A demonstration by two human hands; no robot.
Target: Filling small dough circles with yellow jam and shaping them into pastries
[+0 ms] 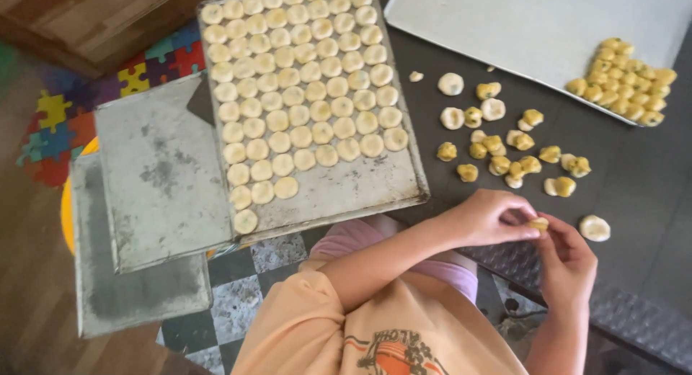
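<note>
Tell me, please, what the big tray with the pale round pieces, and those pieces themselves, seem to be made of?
The tray looks like bare metal, probably aluminium: dull grey, scuffed and stained, with a thin raised rim. The pale round pieces seem to be soft raw dough: matte, cream-coloured, slightly uneven discs. The left hand and right hand pinch a similar yellowish piece.

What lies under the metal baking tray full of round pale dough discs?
The metal baking tray full of round pale dough discs overlaps an empty grey tray, stacked on another grey tray; its right side rests on the dark table. Anything directly beneath is hidden.
</note>
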